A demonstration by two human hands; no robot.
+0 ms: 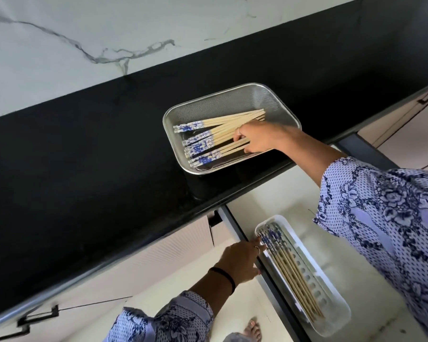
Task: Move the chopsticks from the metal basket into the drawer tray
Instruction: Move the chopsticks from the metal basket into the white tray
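A black countertop [97,156] runs beneath a white marble-veined wall [72,33], with an open drawer [277,193] pulled out below its edge. On the counter sits a metal basket [277,95] of mesh, holding a loose pile of chopsticks [223,134] with blue-and-white patterned ends pointing left. The person's right hand [257,139] reaches into the basket, its fingers curled over several of the wooden shafts. In the drawer, a white tray [336,314] holds more chopsticks [292,270] laid side by side, patterned ends toward the counter. The left hand [240,262], a black band at its wrist, rests on the drawer's dark side rail, fingertips touching the patterned ends in the tray. A bare foot [252,329] shows on the pale floor.
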